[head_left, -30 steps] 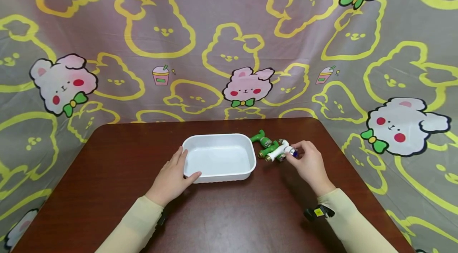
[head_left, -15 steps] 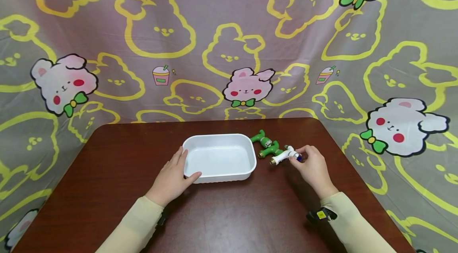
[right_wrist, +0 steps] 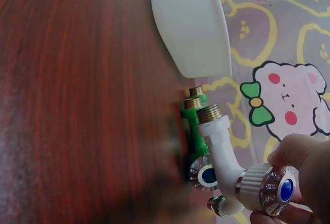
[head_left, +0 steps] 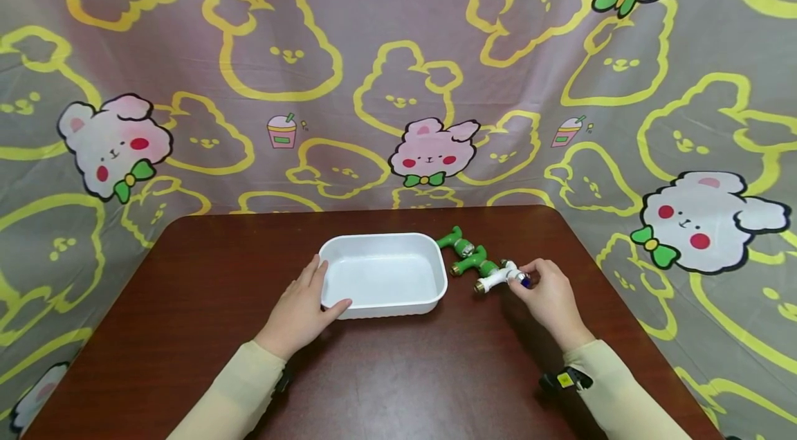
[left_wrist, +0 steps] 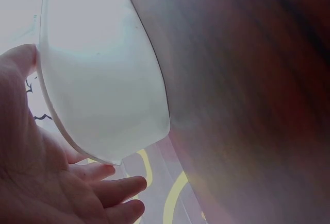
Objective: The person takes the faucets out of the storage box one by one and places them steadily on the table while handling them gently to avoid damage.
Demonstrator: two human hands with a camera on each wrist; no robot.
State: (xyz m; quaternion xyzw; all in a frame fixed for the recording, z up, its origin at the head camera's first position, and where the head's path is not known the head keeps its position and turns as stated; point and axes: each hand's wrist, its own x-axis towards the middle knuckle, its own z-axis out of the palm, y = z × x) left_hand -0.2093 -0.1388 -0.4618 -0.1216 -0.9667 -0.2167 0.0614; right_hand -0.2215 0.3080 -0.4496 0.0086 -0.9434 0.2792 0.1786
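Currently: white tap (head_left: 498,279), toward the table's (head_left: 398,371) far right edge, pinched by its chrome knob in right hand (head_left: 551,301). Left hand (head_left: 299,312), fingers straight, steadies white tray (head_left: 381,310).

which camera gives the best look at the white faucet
The right wrist view: the white faucet fills the frame, showing its brass thread and blue-capped knob pinched by the right hand. The head view shows it small; the left wrist view misses it.

On the table (head_left: 187,288), the left hand (head_left: 299,308) rests against the tray (head_left: 339,250) at its 8 o'clock corner; the right hand (head_left: 551,298) pinches a white tap (head_left: 498,279) at the tray's 3 o'clock, beside green taps (head_left: 463,253).
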